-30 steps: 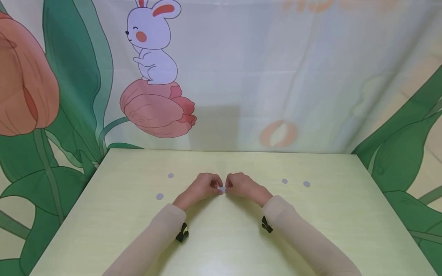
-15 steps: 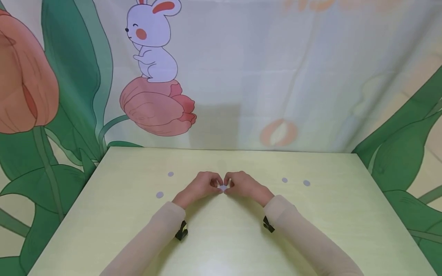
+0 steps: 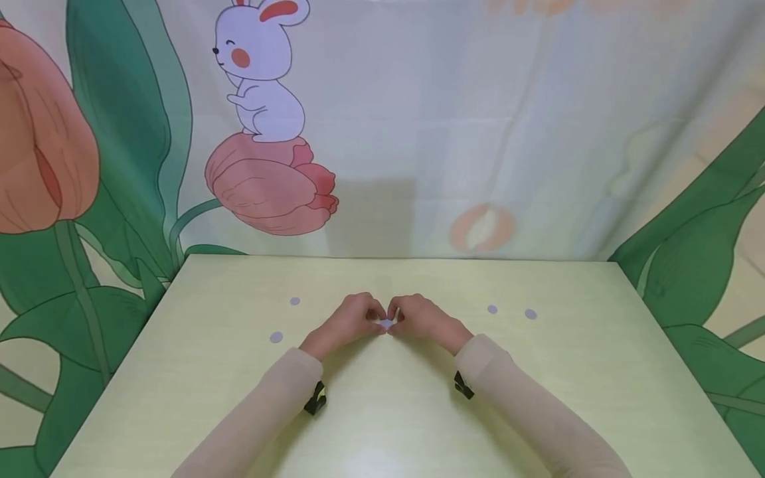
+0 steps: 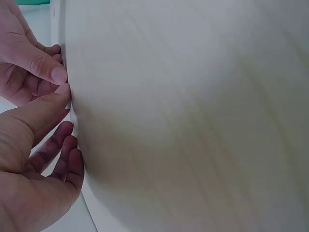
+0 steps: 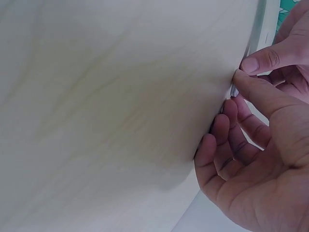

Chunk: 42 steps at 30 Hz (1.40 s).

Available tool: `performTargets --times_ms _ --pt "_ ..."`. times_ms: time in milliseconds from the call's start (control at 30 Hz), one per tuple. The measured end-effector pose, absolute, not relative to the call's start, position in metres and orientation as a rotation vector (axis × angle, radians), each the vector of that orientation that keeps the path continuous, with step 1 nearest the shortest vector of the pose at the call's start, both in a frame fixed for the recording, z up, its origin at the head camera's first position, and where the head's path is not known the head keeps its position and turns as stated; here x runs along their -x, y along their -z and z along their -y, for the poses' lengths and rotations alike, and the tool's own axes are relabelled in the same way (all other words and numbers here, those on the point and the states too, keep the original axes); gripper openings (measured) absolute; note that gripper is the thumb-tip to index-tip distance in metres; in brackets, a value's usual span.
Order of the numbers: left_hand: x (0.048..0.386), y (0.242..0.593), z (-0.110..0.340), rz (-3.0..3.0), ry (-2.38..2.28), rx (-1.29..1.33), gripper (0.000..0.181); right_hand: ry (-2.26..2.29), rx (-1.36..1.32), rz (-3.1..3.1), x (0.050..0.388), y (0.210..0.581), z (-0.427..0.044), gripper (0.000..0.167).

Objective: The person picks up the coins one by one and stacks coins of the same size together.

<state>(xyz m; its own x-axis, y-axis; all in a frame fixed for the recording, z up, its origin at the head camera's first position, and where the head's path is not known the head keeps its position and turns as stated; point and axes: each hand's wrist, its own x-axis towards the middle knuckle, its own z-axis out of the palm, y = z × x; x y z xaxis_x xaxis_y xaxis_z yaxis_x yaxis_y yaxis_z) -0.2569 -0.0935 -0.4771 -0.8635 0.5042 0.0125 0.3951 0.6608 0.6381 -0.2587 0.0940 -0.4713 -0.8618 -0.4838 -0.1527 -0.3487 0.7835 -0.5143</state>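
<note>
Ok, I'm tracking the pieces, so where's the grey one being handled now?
In the head view, the small grey piece is about midway across the table, held between the left hand and right hand, with loose discs to either side.

Head view: we record bright, even light over the tabletop [image 3: 382, 385], with a pale glare spot in the middle, toward the near edge; soft shadows along the inner side of both sleeves [image 3: 263, 405]; a faint darker patch on the cloth [image 3: 382, 99] beyond the far edge. Wrist views: we list both as dimmer and greyer, detail soft, a blurry shadow beside the fingers [image 4: 75, 166].
</note>
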Motion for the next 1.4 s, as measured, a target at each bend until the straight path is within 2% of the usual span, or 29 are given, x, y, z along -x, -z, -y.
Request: performTargets --times_ms 400,667,900,1400 --pt "0.26 0.475 0.092 -2.715 -0.976 -0.718 0.015 0.67 0.656 -2.692 0.26 0.466 -0.096 0.021" --pt "0.26 0.474 0.089 -2.71 -0.956 -0.706 0.014 0.637 0.761 -2.698 0.263 0.463 -0.112 0.011" --pt "0.26 0.472 0.086 -2.685 -0.972 -0.61 0.015 0.556 0.831 -2.789 0.267 0.457 -0.146 0.011" --pt "0.254 0.473 0.088 -2.667 -1.024 -0.559 0.013 0.556 0.682 -2.876 0.256 0.448 -0.235 0.014"
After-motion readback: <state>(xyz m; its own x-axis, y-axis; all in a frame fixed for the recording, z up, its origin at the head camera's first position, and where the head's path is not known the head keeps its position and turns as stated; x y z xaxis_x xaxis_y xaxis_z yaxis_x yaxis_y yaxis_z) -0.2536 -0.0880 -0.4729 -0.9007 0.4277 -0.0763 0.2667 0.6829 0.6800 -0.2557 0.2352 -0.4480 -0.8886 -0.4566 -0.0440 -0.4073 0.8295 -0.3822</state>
